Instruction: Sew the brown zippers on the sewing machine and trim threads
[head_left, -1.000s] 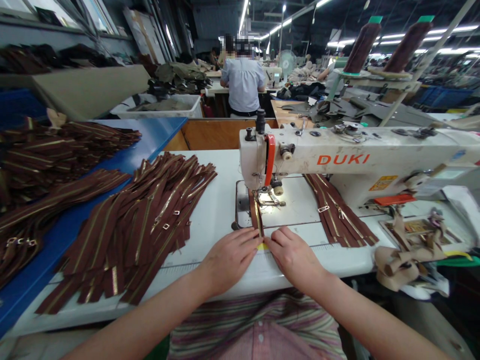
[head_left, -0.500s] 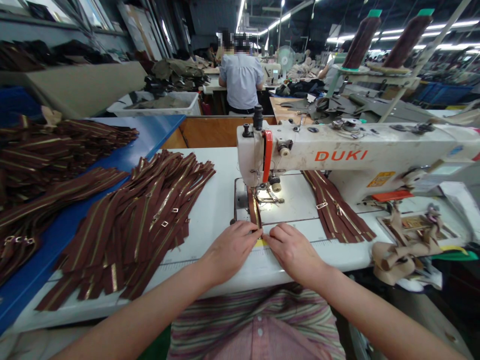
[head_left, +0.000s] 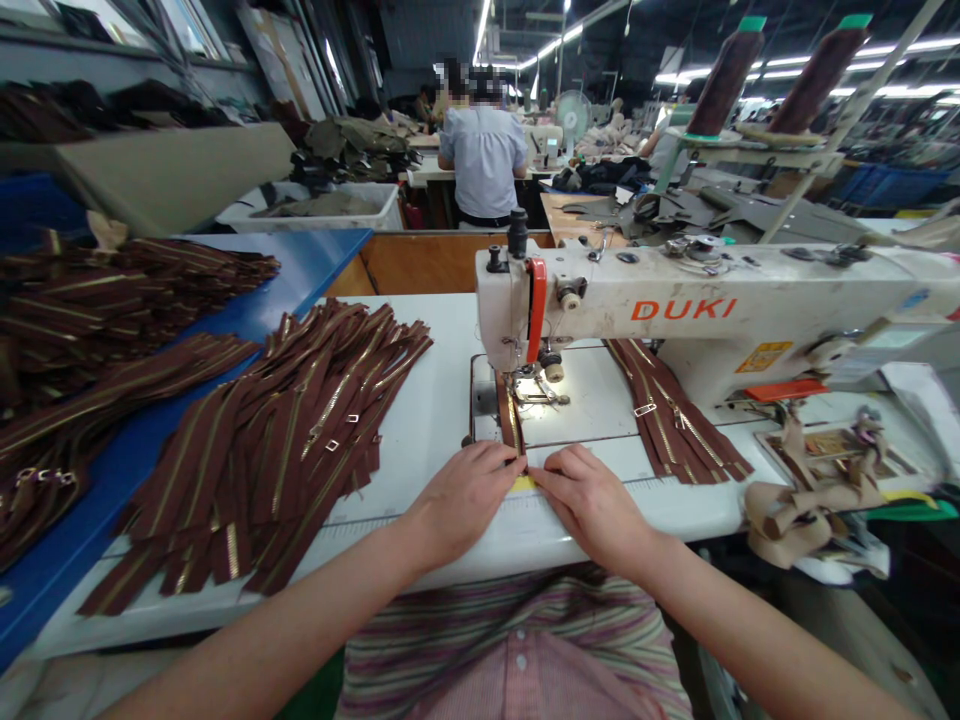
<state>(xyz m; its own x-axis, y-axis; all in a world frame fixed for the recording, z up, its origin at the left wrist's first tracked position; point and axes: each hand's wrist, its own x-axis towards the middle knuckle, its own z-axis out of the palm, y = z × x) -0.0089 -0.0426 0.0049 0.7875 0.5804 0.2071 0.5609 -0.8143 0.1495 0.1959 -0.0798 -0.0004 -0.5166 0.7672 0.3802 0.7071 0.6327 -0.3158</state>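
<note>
A brown zipper (head_left: 511, 415) with brass-coloured teeth runs from under the needle area of the sewing machine (head_left: 622, 295) toward me. My left hand (head_left: 463, 498) pinches its near end, fingers bent and pressed together. From the other side, my right hand (head_left: 596, 500) meets the same end with thumb and fingertips closed on it. The very tip of the zipper is mostly covered by my fingers. Beneath the fingertips, a yellow strip (head_left: 523, 483) shows on the white table (head_left: 442, 400).
A fanned pile of brown zippers (head_left: 277, 430) lies left, with more zippers (head_left: 105, 310) on the blue table (head_left: 300, 275). Several zippers (head_left: 671, 425) rest right of the needle. Beige tape strips (head_left: 802, 495) hang at the right edge. A person (head_left: 484, 150) sits ahead, facing away.
My right hand's fingers have shifted slightly at the zipper's near end. The left hand stays almost in place, and the view has moved a little.
</note>
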